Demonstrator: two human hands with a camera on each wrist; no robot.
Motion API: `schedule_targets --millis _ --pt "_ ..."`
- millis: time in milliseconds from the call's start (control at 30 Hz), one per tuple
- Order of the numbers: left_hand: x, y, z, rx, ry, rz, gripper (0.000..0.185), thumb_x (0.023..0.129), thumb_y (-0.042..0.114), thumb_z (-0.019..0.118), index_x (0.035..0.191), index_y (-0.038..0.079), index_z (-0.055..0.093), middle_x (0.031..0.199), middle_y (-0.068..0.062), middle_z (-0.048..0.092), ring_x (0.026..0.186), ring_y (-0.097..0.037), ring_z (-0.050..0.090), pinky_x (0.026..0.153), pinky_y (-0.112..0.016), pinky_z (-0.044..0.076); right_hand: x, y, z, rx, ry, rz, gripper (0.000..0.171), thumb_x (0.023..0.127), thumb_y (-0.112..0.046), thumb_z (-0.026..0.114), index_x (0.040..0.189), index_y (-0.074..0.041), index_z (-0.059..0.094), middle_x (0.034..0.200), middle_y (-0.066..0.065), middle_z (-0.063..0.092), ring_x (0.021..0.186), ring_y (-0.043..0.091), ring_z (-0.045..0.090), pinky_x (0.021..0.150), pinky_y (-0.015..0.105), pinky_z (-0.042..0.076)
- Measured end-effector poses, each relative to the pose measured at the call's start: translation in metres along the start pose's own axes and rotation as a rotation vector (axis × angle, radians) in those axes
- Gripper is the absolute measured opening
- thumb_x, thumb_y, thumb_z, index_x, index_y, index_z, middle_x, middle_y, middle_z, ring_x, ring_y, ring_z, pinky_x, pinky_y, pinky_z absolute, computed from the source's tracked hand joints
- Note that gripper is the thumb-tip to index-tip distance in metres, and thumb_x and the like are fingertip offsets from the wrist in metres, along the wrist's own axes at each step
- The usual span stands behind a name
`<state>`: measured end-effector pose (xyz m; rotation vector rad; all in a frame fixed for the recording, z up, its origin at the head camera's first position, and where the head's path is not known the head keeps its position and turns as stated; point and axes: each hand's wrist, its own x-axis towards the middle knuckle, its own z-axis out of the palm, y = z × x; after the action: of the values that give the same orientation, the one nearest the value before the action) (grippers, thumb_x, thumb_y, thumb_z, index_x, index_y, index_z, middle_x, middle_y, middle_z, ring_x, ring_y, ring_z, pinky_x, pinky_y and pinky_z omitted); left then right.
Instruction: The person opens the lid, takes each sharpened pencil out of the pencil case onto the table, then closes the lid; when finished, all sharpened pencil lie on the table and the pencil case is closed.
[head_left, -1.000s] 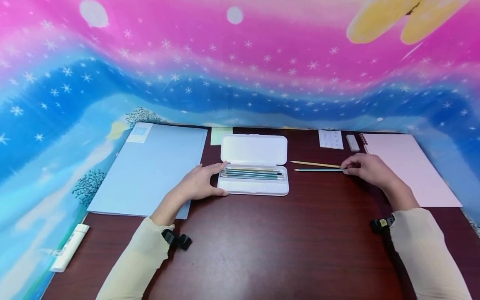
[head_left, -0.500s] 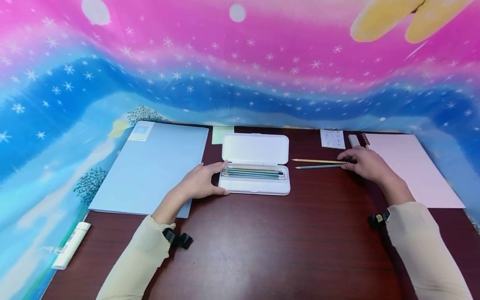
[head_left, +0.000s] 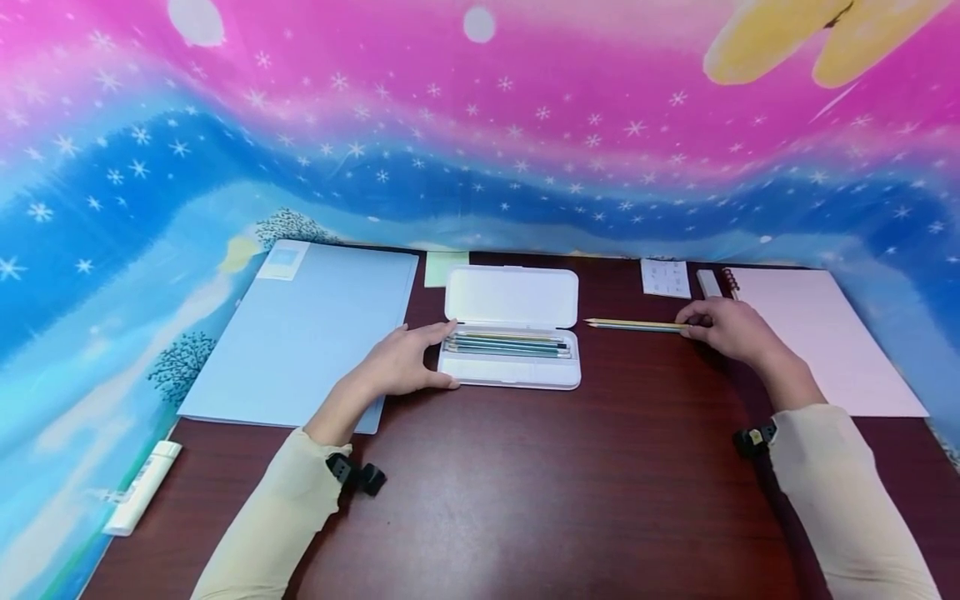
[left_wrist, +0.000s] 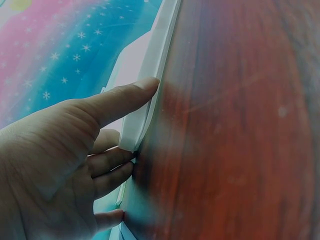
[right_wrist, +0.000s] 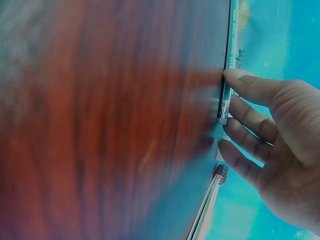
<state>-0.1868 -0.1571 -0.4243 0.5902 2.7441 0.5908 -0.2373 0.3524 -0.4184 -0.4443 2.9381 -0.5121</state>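
Observation:
An open white pencil case (head_left: 510,374) lies at the middle of the table, its lid (head_left: 512,297) folded back. Several pencils (head_left: 510,344) lie inside its tray. My left hand (head_left: 397,362) grips the case's left end, thumb at the front edge and fingers round the far side; the left wrist view shows the thumb (left_wrist: 130,99) on the case wall (left_wrist: 136,125). To the right, my right hand (head_left: 738,333) pinches a yellow pencil (head_left: 630,322) and a green pencil (head_left: 637,328) side by side near their rear ends, tips toward the case.
A blue folder (head_left: 322,333) lies left, a glue stick (head_left: 142,490) near the left edge. Behind the case is a green paper (head_left: 442,268). At back right are a printed card (head_left: 665,278), an eraser (head_left: 708,283) and a pink spiral notebook (head_left: 832,350).
The right hand has shifted slightly back, and the two pencils, apart before, now lie together in its pinch. The left hand stays on the case.

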Motion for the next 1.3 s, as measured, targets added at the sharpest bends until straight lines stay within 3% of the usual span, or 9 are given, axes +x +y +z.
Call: schedule_targets --millis 167,300,433,533,700,833,1167,1300 --pt "0.0 -0.001 0.001 -0.012 -0.001 0.008 0.096 0.083 0.051 0.08 0.16 0.018 0.033 0.162 -0.007 0.041 0.149 -0.027 0.041 0.128 -0.057 0.017 -0.008 -0.013 -0.001 0.114 0.032 0.03 0.032 0.097 -0.023 0.069 0.128 -0.011 0.07 0.132 0.021 0.066 0.126 0.043 0.056 0.104 0.064 0.043" --pt "0.001 -0.002 0.002 -0.012 0.009 0.01 0.095 0.083 0.05 0.08 0.16 0.018 0.033 0.161 -0.007 0.042 0.148 -0.027 0.042 0.128 -0.057 0.017 -0.01 -0.04 0.0 0.284 0.044 0.047 0.037 0.098 -0.034 0.068 0.131 -0.017 0.068 0.141 0.016 0.062 0.14 0.037 0.047 0.114 0.062 0.035" --pt "0.0 -0.003 0.002 -0.01 0.011 0.014 0.095 0.083 0.05 0.08 0.16 0.018 0.034 0.161 -0.008 0.042 0.148 -0.028 0.042 0.127 -0.057 0.018 -0.004 -0.074 0.007 0.374 0.02 0.001 0.036 0.097 -0.033 0.07 0.129 -0.018 0.07 0.13 0.01 0.07 0.128 0.027 0.057 0.108 0.046 0.045" --pt "0.001 -0.003 0.003 -0.009 0.01 0.016 0.096 0.083 0.051 0.08 0.16 0.018 0.033 0.161 -0.007 0.042 0.148 -0.028 0.042 0.127 -0.057 0.018 0.004 -0.098 0.016 0.454 -0.04 -0.037 0.036 0.097 -0.028 0.071 0.13 -0.014 0.07 0.122 0.011 0.073 0.11 0.022 0.067 0.094 0.034 0.055" --pt "0.001 -0.003 0.003 -0.007 0.013 0.014 0.096 0.083 0.051 0.08 0.16 0.018 0.033 0.161 -0.008 0.042 0.148 -0.028 0.042 0.127 -0.057 0.018 0.014 -0.131 0.031 0.551 -0.148 -0.084 0.036 0.097 -0.022 0.07 0.131 -0.01 0.069 0.122 0.013 0.073 0.098 0.021 0.073 0.082 0.033 0.062" --pt "0.001 -0.002 0.002 -0.008 0.015 0.011 0.096 0.083 0.05 0.08 0.16 0.018 0.033 0.161 -0.007 0.042 0.148 -0.028 0.042 0.127 -0.057 0.018 0.021 -0.15 0.041 0.48 -0.181 -0.136 0.032 0.097 -0.02 0.07 0.128 -0.014 0.072 0.119 0.008 0.075 0.1 0.017 0.071 0.081 0.033 0.061" --pt "0.0 -0.002 0.001 -0.007 0.015 0.008 0.096 0.083 0.05 0.08 0.16 0.017 0.033 0.161 -0.008 0.043 0.148 -0.028 0.043 0.127 -0.058 0.017 0.035 -0.18 0.053 0.154 -0.161 -0.212 0.026 0.095 -0.011 0.069 0.12 -0.016 0.077 0.119 0.003 0.076 0.113 0.022 0.069 0.096 0.044 0.057" --pt "0.001 -0.001 0.001 -0.011 0.014 0.006 0.096 0.083 0.05 0.081 0.16 0.017 0.033 0.161 -0.007 0.043 0.148 -0.028 0.043 0.127 -0.058 0.017 0.039 -0.187 0.053 0.049 -0.163 -0.235 0.02 0.095 -0.009 0.069 0.111 -0.018 0.08 0.114 0.002 0.076 0.106 0.02 0.069 0.093 0.042 0.057"
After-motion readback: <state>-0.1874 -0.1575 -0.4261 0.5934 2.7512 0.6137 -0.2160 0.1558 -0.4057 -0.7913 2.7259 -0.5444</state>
